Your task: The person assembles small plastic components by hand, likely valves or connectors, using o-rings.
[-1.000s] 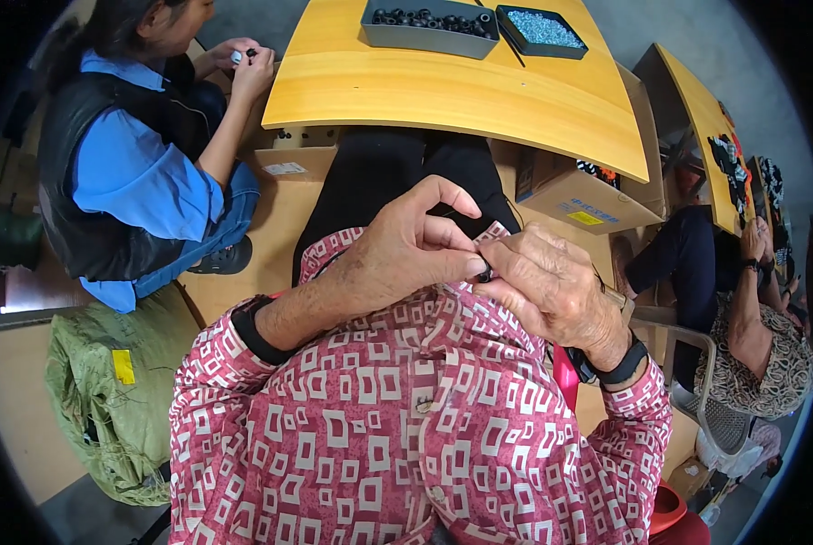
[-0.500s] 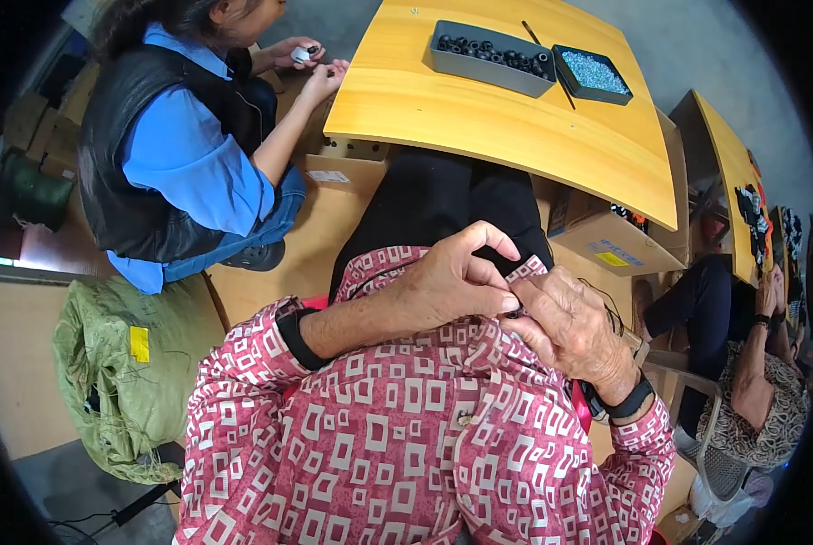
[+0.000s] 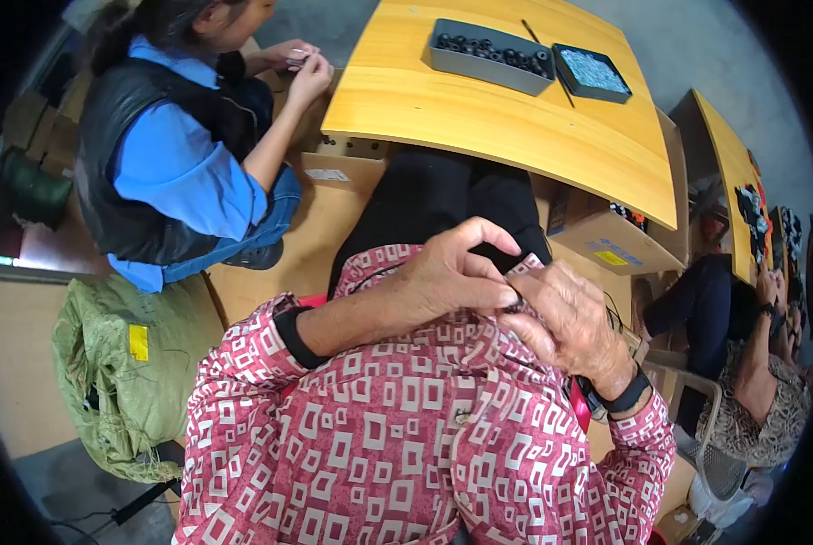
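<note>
My left hand [image 3: 447, 277] and my right hand [image 3: 565, 322] meet close in front of my chest, above my pink patterned shirt. Their fingertips pinch a small black ring-like part [image 3: 513, 305] between them. Both hands touch it; most of the part is hidden by the fingers. A thin dark wire or cord runs by my right wrist. Black bands sit on both wrists.
A yellow wooden table [image 3: 479, 109] ahead carries a grey tray of small black parts [image 3: 488, 54] and a dark tray of pale bits [image 3: 591, 73]. A person in a blue shirt [image 3: 188, 173] sits at left. Cardboard boxes [image 3: 606, 241], a green sack [image 3: 124, 363], other seated people at right.
The view has shifted, so the table and the person at left sit more to the right and lower. My hands stay joined on the small part, fingers slightly reworked.
</note>
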`<act>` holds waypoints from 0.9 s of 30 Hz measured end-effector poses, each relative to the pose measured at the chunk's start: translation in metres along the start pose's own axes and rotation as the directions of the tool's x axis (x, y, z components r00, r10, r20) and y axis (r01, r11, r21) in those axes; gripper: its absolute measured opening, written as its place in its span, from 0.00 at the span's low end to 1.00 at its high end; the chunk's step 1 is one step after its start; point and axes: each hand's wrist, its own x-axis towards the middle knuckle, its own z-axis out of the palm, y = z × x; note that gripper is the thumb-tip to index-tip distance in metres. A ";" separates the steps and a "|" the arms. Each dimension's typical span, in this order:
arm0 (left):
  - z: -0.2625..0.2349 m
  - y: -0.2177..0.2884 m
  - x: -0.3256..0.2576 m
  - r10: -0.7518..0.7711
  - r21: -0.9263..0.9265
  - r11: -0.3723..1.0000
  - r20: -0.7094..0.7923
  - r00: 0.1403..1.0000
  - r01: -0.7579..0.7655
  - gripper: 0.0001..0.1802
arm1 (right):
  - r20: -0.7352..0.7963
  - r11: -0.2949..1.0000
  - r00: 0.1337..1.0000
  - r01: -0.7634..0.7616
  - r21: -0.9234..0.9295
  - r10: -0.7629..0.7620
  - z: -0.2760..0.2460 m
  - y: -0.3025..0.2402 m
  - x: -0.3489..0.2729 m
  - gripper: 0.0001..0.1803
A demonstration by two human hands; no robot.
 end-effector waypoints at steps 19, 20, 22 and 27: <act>0.006 0.011 0.000 -0.016 -0.178 0.984 0.035 0.999 0.022 0.32 | -0.031 0.871 0.948 -0.277 0.405 0.316 0.002 -0.001 -0.003 0.21; 0.007 0.013 0.000 -0.025 -0.167 0.985 0.046 0.999 0.032 0.32 | -0.065 0.897 0.958 -0.237 0.373 0.280 0.002 -0.001 -0.003 0.21; 0.007 0.013 0.000 -0.035 -0.155 0.987 0.055 0.998 0.044 0.32 | -0.098 0.919 0.965 -0.198 0.340 0.244 0.002 0.000 -0.002 0.21; 0.005 0.011 0.000 -0.020 -0.168 0.985 0.067 0.998 0.031 0.31 | -0.105 0.913 0.957 -0.219 0.344 0.269 0.003 -0.003 -0.001 0.21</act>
